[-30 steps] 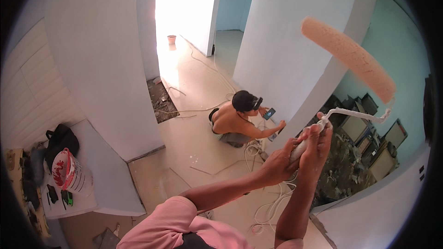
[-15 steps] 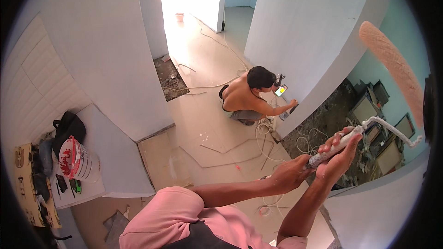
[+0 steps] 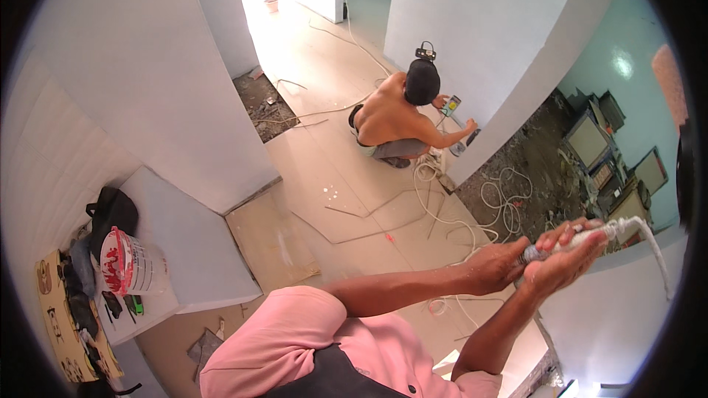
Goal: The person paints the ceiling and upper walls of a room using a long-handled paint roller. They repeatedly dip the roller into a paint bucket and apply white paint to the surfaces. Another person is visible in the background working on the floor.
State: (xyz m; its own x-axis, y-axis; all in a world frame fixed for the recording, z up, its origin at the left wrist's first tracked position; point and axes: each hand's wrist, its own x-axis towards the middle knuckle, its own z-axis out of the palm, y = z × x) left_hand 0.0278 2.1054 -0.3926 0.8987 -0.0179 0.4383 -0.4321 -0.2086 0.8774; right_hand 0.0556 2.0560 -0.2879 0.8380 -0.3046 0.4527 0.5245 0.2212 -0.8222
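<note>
A paint roller with a white-caked handle [image 3: 529, 254] is held slanting up to the right in both my hands. My left hand [image 3: 493, 268] is wrapped round the lower end of the handle. Higher up, my right hand [image 3: 564, 258] grips it with the palm underneath and the fingers over the top. From there the bent, white-coated roller frame [image 3: 653, 245] runs off to the right. Part of the fuzzy peach-coloured roller sleeve [image 3: 670, 82] shows at the right rim; the rest is cut off by a dark edge.
A co-worker [image 3: 394, 118] squats by the white wall [image 3: 472, 29], holding a phone. Loose cables [image 3: 509, 195] lie across the tiles and rough ground. At left, a paint-smeared bucket [image 3: 140, 265] and black bag [image 3: 116, 214] stand on a ledge [image 3: 199, 250]. Panels [image 3: 590, 144] lean at right.
My hands and the roller have moved right and lower in the picture, and the sleeve has slid mostly out at the right rim. The co-worker's head has turned toward the wall.
</note>
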